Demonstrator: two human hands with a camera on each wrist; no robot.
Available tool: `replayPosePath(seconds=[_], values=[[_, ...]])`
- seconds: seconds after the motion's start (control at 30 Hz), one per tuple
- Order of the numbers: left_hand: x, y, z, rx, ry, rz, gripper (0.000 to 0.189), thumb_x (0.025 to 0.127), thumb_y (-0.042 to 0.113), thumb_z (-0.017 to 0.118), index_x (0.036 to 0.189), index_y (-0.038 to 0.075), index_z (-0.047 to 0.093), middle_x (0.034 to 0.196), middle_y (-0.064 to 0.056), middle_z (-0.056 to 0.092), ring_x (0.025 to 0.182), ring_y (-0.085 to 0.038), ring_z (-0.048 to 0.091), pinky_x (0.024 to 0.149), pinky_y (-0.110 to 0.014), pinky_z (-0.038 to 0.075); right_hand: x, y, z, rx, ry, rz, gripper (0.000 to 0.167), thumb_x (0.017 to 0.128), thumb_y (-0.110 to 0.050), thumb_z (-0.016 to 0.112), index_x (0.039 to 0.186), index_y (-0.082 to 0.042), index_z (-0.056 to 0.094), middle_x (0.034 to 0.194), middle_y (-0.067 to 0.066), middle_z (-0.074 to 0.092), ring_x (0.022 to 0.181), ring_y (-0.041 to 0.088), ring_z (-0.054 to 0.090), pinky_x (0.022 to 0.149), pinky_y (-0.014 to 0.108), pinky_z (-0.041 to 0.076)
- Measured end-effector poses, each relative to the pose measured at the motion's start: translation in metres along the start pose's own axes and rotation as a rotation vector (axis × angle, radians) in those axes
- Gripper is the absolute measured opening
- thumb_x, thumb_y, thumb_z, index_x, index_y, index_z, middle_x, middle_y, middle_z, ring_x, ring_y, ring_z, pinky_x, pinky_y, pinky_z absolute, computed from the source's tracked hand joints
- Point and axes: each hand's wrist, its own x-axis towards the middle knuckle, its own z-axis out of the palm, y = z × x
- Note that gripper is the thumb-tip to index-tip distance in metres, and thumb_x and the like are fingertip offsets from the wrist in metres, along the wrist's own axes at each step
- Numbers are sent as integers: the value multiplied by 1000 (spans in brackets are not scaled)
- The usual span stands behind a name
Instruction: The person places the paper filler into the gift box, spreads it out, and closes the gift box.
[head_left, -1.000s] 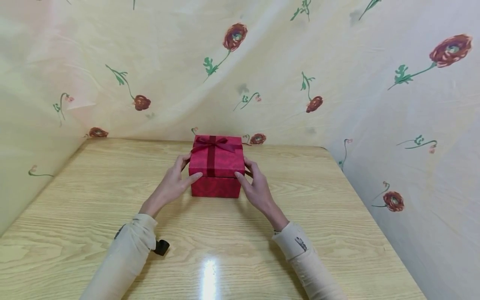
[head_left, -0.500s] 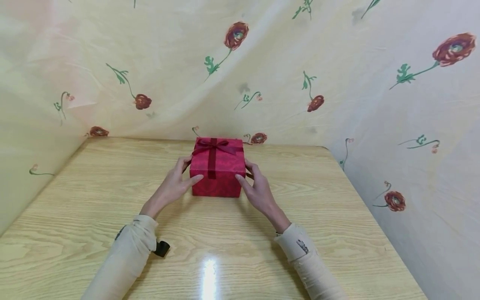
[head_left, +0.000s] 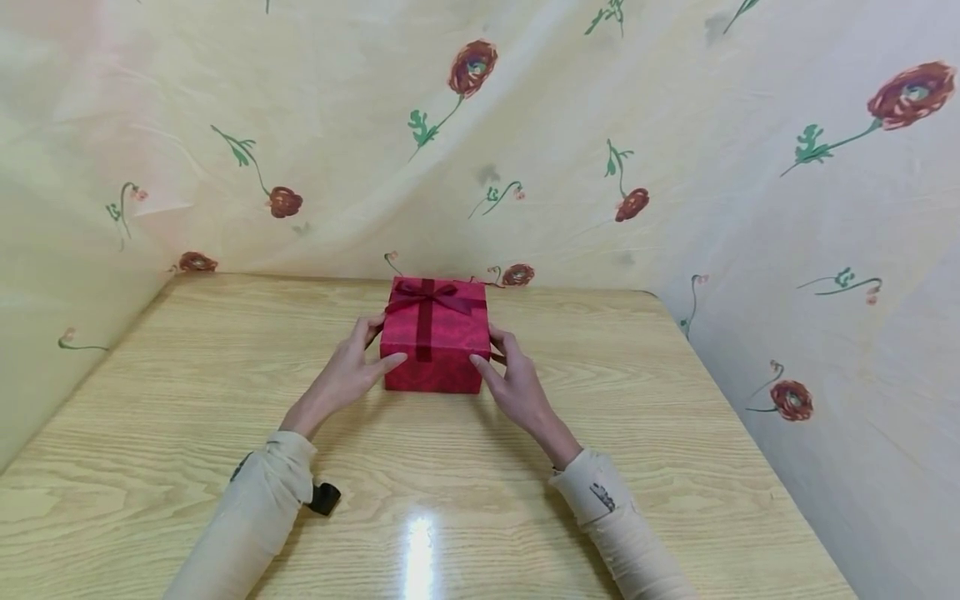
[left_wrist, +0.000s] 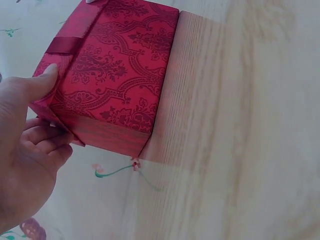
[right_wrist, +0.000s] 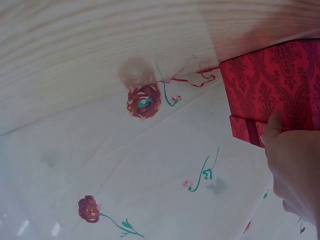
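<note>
A red patterned gift box (head_left: 433, 379) stands at the far side of the table, its lid (head_left: 455, 329) sitting level over the top. Dark red ribbon and a bow (head_left: 431, 293) cross the lid. My left hand (head_left: 339, 377) grips the lid's left side, thumb on the front face. In the left wrist view, the left hand (left_wrist: 25, 150) has its fingers at the lid's lower edge. My right hand (head_left: 521, 387) holds the opposite side, thumb at the front. In the right wrist view, one finger of the right hand (right_wrist: 292, 160) reaches past the lid (right_wrist: 243, 130) onto the box wall (right_wrist: 267, 82).
The wood-grain table (head_left: 637, 433) meets a flower-print cloth (head_left: 337, 125) just behind the box. A thin red cord (right_wrist: 195, 82) lies by the box at the cloth's foot. Next to the left sleeve (head_left: 255, 492) is a small black object (head_left: 325, 498).
The lid has come down over the box, so less of the box wall shows beneath it. Both hands have lowered slightly with it, still gripping its sides.
</note>
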Motion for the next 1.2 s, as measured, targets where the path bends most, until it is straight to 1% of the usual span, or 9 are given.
replayPosePath(seconds=[0.23, 0.4, 0.63, 0.87, 1.2], values=[[-1, -5, 2, 15, -3, -18, 65, 102, 24, 69, 146, -6, 32, 162, -29, 30, 153, -39, 25, 119, -57, 24, -2, 3, 1, -17, -9, 13, 52, 103, -6, 64, 147, 8, 41, 151, 24, 50, 135, 37, 53, 104, 48, 49], [-2, -7, 4, 15, -7, -26, 66, 102, 23, 70, 147, -6, 31, 163, -28, 30, 153, -39, 24, 120, -57, 23, -3, 5, 1, -20, -12, 3, 49, 103, -6, 65, 145, 9, 43, 152, 25, 49, 134, 39, 54, 104, 50, 49], [-2, -8, 4, 29, -6, -37, 67, 102, 24, 70, 148, -5, 31, 163, -28, 29, 153, -38, 24, 119, -56, 24, -4, 5, 1, -35, -11, 9, 49, 103, -6, 65, 144, 9, 43, 154, 25, 47, 135, 39, 53, 104, 48, 49], [-2, -8, 5, -3, 1, -37, 67, 101, 22, 71, 147, -5, 31, 163, -28, 29, 153, -38, 24, 119, -56, 25, -4, 7, 2, -42, -11, -9, 48, 103, -3, 64, 143, 10, 43, 153, 26, 48, 138, 39, 50, 102, 51, 50], [-3, -10, 7, -13, 9, -28, 65, 101, 20, 71, 146, -5, 32, 163, -27, 30, 152, -38, 26, 119, -56, 25, -5, 8, 3, -96, -11, -26, 46, 103, -3, 63, 142, 11, 43, 153, 27, 46, 136, 38, 52, 101, 46, 51]])
